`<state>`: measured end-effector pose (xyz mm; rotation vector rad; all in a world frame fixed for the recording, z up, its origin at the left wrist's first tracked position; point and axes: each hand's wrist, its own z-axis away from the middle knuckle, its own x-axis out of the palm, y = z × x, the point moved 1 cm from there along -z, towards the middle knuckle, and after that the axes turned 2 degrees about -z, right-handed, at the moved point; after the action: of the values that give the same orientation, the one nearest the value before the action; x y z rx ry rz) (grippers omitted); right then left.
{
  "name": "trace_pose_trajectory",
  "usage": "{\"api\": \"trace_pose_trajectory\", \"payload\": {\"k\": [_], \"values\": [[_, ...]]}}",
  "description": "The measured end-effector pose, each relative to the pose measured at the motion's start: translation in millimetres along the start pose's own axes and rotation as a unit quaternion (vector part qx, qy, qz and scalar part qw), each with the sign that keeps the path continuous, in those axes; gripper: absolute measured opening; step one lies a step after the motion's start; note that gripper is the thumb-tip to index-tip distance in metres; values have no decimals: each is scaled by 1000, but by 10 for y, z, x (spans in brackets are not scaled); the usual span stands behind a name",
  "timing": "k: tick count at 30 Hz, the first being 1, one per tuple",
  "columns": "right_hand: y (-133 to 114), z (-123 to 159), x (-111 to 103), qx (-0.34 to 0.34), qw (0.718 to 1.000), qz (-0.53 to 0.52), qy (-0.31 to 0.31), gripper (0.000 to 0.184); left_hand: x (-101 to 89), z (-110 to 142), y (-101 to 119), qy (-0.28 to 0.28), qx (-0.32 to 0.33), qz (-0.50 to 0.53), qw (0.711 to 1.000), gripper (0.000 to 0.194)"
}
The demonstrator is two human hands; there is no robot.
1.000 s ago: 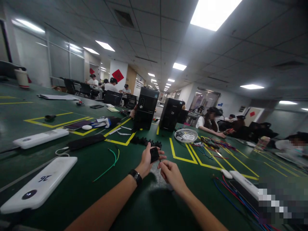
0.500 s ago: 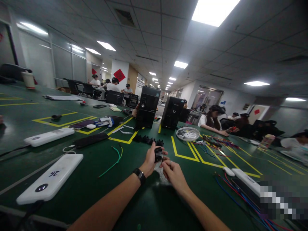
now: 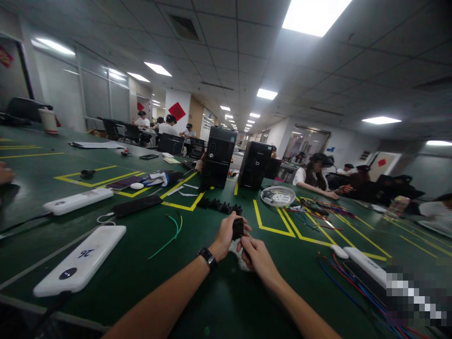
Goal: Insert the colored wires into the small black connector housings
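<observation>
Since approx. half a sec ago, our R hand (image 3: 259, 259) had edged in a bit closer under the blk piece (image 3: 238, 229), which had turned so a darker face showed; our view had also swung slightly L. Our L hand (image 3: 223, 238) gripped the piece above the table (image 3: 148, 282), thumb on one side, fingers round the far side. R fingers were curled, tips closed just below it; we couldn't tell if they gripped anything thin. Blk watch (image 3: 207, 258) sat on our L wrist. Just past our hands lay a row of blk toothed parts (image 3: 222, 206). Off to L: grn wire (image 3: 174, 233), then a wht pack marked 26 (image 3: 83, 259). Off to R: round wht basket (image 3: 278, 195), then tangled wires (image 3: 319, 212). Two blk PC towers (image 3: 219, 157) stood upright farther back, gap btwn them. At far L edge, another person's hand (image 3: 5, 173) showed more than before, blurred.
</observation>
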<state>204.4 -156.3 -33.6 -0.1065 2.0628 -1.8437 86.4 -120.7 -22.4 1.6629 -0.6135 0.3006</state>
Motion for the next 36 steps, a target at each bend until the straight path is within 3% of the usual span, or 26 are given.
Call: {"api": "trace_pose_trajectory", "payload": {"k": [7, 17, 26, 29, 36], "values": [[-17, 29, 29, 55, 997, -46, -30, 48, 61, 93, 103, -59, 66, -28, 996, 38], [-36, 43, 75, 23, 999, -48, 6, 49, 143, 153, 94, -17, 87, -11, 996, 29], [41, 14, 26, 16, 999, -50, -8, 51, 110, 177, 135, -37, 124, -123, 984, 32], [81, -32, 16, 7, 999, -41, -6, 51, 92, 149, 100, -28, 113, -106, 987, 31], [43, -67, 6, -25, 994, -98, -47, 38, 53, 18, 51, 58, 5, 70, 996, 22]]}}
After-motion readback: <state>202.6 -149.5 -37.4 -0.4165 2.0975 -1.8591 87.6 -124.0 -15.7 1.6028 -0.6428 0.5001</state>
